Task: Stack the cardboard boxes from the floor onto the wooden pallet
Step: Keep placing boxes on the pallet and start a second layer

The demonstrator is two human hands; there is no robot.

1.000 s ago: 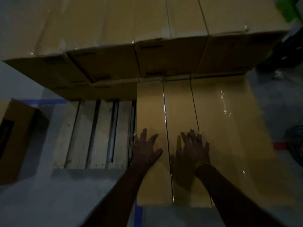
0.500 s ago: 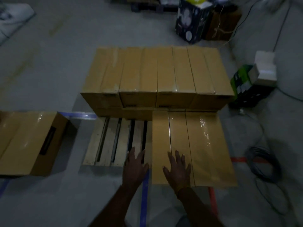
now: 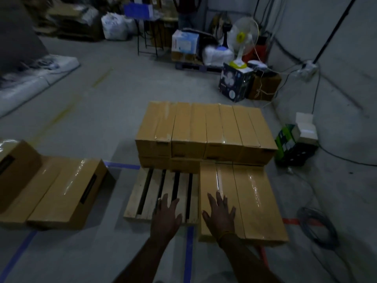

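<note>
The wooden pallet (image 3: 163,193) sits on the grey floor, its far end stacked two layers deep with cardboard boxes (image 3: 206,129) and its right side covered by a low row of boxes (image 3: 244,197). Both hands are released, fingers spread and grasping nothing: the left hand (image 3: 166,215) above the pallet's bare near slats, the right hand (image 3: 220,215) over the low row. Left of the pallet, more boxes on the floor (image 3: 67,193) lie waiting.

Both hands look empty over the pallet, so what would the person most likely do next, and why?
Probably turn left to fetch the nearest floor box. Both the left hand and right hand are open, and bare slats remain on the pallet.
</note>
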